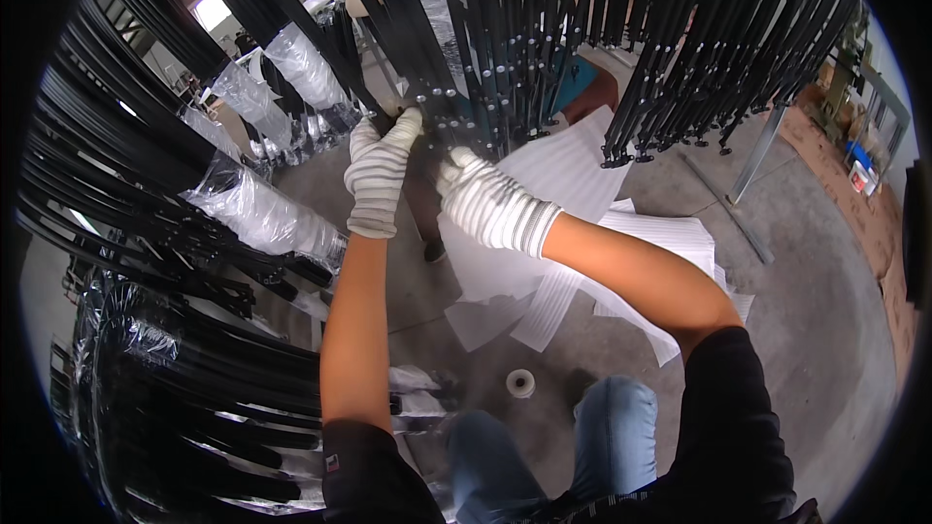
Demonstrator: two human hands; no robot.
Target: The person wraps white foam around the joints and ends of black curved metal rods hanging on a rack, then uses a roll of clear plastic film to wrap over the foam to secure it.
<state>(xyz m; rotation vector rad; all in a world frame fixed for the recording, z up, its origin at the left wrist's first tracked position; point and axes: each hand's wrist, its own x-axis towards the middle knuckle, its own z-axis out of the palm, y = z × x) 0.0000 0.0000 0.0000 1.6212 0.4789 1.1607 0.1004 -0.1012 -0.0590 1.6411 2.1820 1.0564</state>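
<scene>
Both my hands wear white-and-grey striped knit gloves. My left hand (381, 175) is closed around the lower end of the hanging black bars (413, 49), its fingertips bent over them. Just right of it and a little lower, my right hand (490, 202) has its fingers curled in beside the bar ends; what they hold, if anything, is hidden. Motion blurs the bar ends between my hands. Round silvery fittings dot the hanging black bars (505, 68) ahead. Behind and below my right hand spreads a thin white foam sheet (573, 165).
Plastic-wrapped bundles of black bars (262, 209) crowd the left side. More black bars (699, 49) hang at the far right. Further white sheets (670, 233) lie on the concrete floor (806, 320). A roll of tape (520, 384) rests near my knees. A metal post (757, 155) stands at right.
</scene>
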